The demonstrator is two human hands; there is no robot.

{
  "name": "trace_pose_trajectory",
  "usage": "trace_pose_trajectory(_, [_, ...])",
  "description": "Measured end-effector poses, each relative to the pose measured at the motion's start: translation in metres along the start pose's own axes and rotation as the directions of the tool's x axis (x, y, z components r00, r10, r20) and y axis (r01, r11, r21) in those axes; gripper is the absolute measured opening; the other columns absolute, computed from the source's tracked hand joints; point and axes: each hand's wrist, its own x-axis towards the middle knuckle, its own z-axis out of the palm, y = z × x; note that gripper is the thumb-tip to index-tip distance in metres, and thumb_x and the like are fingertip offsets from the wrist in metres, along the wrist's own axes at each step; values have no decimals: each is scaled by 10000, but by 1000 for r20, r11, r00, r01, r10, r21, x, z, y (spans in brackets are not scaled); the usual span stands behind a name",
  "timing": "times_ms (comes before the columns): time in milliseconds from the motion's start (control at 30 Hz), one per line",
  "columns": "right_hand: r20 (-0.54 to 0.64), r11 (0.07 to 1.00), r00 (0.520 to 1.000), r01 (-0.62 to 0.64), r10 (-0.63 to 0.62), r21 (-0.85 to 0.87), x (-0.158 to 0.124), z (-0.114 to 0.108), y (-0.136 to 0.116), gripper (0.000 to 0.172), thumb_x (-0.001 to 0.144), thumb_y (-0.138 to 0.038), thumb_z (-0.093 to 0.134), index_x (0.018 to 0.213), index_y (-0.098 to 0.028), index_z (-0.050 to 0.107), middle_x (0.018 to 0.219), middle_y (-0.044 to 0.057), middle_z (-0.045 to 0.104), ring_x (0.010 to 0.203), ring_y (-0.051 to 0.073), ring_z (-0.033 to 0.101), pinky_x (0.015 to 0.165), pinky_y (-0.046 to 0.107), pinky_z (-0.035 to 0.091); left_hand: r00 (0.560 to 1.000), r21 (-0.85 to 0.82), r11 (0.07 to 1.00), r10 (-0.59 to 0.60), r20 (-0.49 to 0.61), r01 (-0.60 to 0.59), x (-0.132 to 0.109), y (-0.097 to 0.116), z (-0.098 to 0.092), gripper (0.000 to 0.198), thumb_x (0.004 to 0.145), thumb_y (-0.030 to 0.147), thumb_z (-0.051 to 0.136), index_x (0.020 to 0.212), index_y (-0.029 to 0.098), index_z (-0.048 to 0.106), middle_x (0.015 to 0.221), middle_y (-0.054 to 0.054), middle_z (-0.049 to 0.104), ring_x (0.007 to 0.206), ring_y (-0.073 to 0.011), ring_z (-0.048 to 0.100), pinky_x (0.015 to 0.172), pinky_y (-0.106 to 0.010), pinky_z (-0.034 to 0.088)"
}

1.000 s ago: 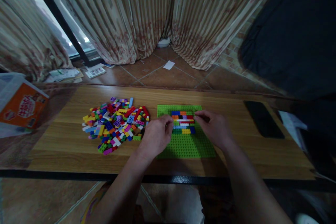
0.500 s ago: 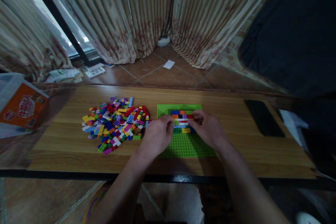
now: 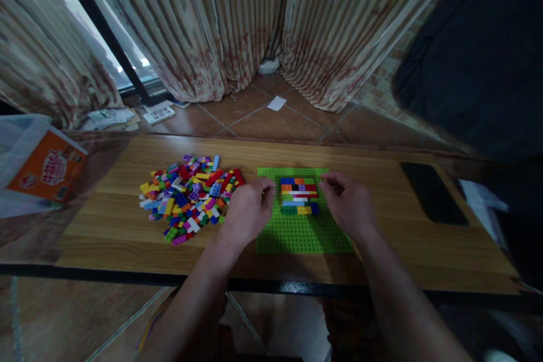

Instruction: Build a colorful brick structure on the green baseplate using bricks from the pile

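A block of small toy bricks [image 3: 297, 203] in many colours, laid in rows, is fixed on the green baseplate [image 3: 305, 237]. My left hand [image 3: 248, 209] hovers just left of this block over the plate's left edge, its fingers curled loosely and apart, with nothing visible in them. To the block's right is my right hand [image 3: 350, 203], fingers bent with a gap between them and no brick showing. Neither hand touches the block. Close beyond my left hand lies a loose heap of mixed bricks [image 3: 186, 201], partly hidden by that hand.
The wooden table [image 3: 110, 237] carries a black phone-like slab [image 3: 432, 192] at the right. A clear plastic tub with an orange label [image 3: 51, 164] stands off the left end. Striped curtains [image 3: 237, 22] hang behind, and a dark cloth-like mass [image 3: 475, 56] fills the far right.
Both hands have drawn apart from the brick block, uncovering its left and right sides. The view has shifted slightly, so the table sits a little further right.
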Motion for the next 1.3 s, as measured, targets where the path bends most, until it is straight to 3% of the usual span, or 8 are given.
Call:
trace_pose_trajectory(233, [-68, 997, 998, 15, -10, 79, -2, 1, -7, 266, 864, -359, 537, 907, -178, 726, 847, 83, 744, 734, 217, 677, 710, 352, 524, 989, -9, 998, -59, -132, 59, 6, -13, -23, 222, 870, 190, 472, 869, 162, 692, 762, -30, 694, 693, -153, 620, 658, -241, 446])
trace_pose_trajectory(533, [8, 1000, 1000, -1, 1, 15, -2, 6, -6, 248, 809, -403, 607, 896, -201, 721, 790, 55, 719, 640, 184, 627, 661, 343, 513, 988, -21, 997, -70, -140, 68, 6, -15, -22, 213, 856, 182, 480, 861, 167, 692, 737, -20, 685, 666, -144, 608, 625, -231, 433])
trace_pose_trajectory(767, [242, 977, 951, 161, -191, 141, -5, 0, -1, 125, 813, -310, 629, 823, -233, 727, 936, 55, 665, 818, 198, 645, 746, 358, 514, 966, -45, 992, -128, -223, 121, 9, -26, -37, 213, 856, 218, 492, 852, 153, 696, 784, -36, 713, 714, -156, 632, 662, -245, 457])
trace_pose_trajectory(867, [290, 979, 936, 179, -199, 95, -6, -1, 1, 102, 803, -257, 631, 842, -241, 725, 996, 53, 634, 867, 206, 642, 791, 378, 507, 961, -16, 989, -143, -236, 144, 10, -30, -41, 221, 853, 229, 496, 862, 153, 704, 763, -34, 713, 691, -155, 628, 634, -241, 446])
trace_pose_trajectory(1067, [270, 967, 935, 250, -230, -44, -7, 2, -2, 86, 785, -188, 622, 806, -234, 691, 971, 45, 612, 882, 209, 621, 822, 376, 495, 959, -28, 991, -133, -252, 130, 11, -36, -39, 220, 848, 238, 508, 879, 154, 709, 777, -37, 721, 708, -158, 643, 652, -244, 462])
trace_pose_trajectory(1300, [285, 947, 919, 308, -273, -86, -6, 4, 0, 77, 818, -181, 591, 785, -208, 655, 983, 72, 614, 909, 230, 613, 845, 399, 495, 957, -29, 987, -160, -244, 157, 11, -30, -42, 232, 845, 232, 503, 874, 145, 716, 787, -45, 727, 695, -165, 642, 657, -252, 459])
